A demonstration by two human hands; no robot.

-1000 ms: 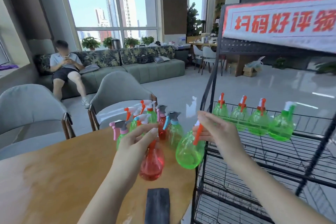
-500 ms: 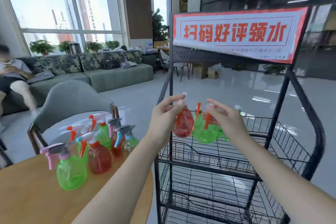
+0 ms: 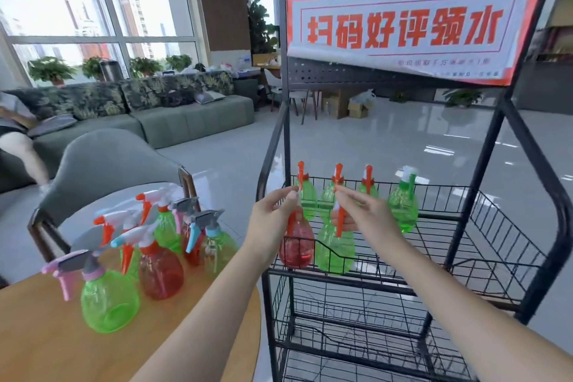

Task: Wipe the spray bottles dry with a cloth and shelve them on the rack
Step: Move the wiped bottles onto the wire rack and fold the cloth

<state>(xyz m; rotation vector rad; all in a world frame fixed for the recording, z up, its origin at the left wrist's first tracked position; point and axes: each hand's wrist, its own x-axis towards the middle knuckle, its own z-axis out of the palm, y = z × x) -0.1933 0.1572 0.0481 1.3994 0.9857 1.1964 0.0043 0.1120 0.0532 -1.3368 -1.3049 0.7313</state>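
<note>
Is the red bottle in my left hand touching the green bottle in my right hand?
Cannot tell. In the head view the red bottle and green bottle meet edge to edge, without a plain gap or contact.

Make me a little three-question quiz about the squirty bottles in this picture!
1. True or false: the left hand holds the red plastic spray bottle by its top.
2. What colour is the bottle held by the right hand? A) pink B) green C) blue
3. How many green bottles already hang along the back rail of the black wire rack?

Key: 1 true; 2 B; 3 four.
</note>
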